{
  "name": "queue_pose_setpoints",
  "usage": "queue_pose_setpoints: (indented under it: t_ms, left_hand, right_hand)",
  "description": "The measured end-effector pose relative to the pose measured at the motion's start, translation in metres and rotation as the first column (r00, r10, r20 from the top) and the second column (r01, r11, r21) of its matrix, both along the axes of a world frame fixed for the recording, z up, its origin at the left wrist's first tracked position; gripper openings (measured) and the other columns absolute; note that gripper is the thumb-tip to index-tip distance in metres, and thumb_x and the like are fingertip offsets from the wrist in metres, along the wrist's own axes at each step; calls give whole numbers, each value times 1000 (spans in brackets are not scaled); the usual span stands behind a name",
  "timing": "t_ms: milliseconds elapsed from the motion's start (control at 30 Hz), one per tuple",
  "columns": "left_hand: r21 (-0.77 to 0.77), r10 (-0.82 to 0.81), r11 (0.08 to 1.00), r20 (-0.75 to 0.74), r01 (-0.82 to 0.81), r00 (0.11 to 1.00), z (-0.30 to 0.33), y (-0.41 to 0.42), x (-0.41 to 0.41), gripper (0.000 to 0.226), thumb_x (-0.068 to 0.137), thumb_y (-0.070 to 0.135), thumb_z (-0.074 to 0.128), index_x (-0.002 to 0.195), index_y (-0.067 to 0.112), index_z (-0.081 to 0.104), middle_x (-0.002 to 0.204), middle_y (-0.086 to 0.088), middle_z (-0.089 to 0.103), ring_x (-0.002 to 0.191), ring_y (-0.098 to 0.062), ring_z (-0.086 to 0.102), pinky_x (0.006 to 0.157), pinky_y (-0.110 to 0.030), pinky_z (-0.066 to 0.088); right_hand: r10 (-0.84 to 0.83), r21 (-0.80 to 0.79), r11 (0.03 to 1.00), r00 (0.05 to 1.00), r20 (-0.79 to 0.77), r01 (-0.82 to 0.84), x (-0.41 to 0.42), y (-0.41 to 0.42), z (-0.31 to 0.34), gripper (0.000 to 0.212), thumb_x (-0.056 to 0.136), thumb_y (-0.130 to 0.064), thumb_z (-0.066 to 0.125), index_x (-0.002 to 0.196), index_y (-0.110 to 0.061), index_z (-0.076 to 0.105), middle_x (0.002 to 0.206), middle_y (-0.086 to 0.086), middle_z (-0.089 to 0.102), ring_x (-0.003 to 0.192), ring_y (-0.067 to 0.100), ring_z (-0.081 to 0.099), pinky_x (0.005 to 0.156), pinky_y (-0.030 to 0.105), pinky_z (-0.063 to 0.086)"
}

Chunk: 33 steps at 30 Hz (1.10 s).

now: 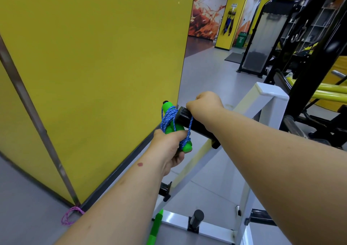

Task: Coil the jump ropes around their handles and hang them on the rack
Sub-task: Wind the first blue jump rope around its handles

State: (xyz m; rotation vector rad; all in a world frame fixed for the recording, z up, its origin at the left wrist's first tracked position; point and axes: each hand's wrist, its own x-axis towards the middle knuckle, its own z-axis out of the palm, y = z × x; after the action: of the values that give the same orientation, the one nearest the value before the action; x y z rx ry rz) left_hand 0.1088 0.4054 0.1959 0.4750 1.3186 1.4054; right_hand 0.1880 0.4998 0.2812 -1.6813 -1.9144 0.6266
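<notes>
wall [90, 66] left | rack [262, 102] right | handles [170, 124] beside peg [195, 123], perhaps touching

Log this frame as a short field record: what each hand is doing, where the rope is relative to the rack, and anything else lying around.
left hand: grips the green handles, which have blue rope coiled round them
right hand: fist closed at the black peg; what it pinches is hidden
rope loop: a blue strand passes round the peg's end
rack: white frame, more black pegs lower down
floor: pink rope by the yellow wall
task stage: hanging under way, bundle not yet released
</notes>
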Motion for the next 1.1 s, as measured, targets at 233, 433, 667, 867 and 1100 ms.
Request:
queue_pose_setpoints:
  t_ms: [233,433,667,867,1100]
  left_hand:
    - [-128,-239,962,23,240,971,8,-13,21,19,95,22,63,113,16,69,94,-7,74,68,-21,75,42,-18,40]
    - [-88,-246,966,-9,244,969,-4,-23,23,14,94,22,68,108,19,66,88,-3,73,67,-20,71,45,-18,38]
    - [-68,-307,949,13,307,952,-3,-24,29,7,96,24,69,100,20,65,78,-1,74,68,-20,73,48,-20,41]
    - [-22,-264,964,-129,264,956,-13,-14,41,5,95,24,69,95,24,64,83,-2,72,71,-21,70,57,-26,51]
    - [52,-96,994,-3,96,995,-27,-19,46,12,98,24,68,108,20,63,100,-7,73,78,-21,67,59,-27,55]
  right_hand:
    - [-7,65,998,1000,25,6,11,-7,0,33,78,-2,53,63,-15,27,64,4,24,59,20,20,51,28,16]
    - [51,39,998,991,125,-56,18,-7,3,25,82,-4,54,66,-11,37,65,6,32,57,20,27,49,27,22]
    - [49,101,993,997,56,-55,18,-10,-2,7,86,-9,52,92,-12,51,81,4,48,77,26,45,55,29,32]
    - [101,133,986,995,5,-101,19,-12,-7,29,92,-8,41,112,-21,57,109,4,59,95,27,57,75,32,45]
    - [169,149,975,985,-26,-164,24,-17,-10,43,84,3,40,110,-26,58,108,-2,58,100,24,57,87,38,53]
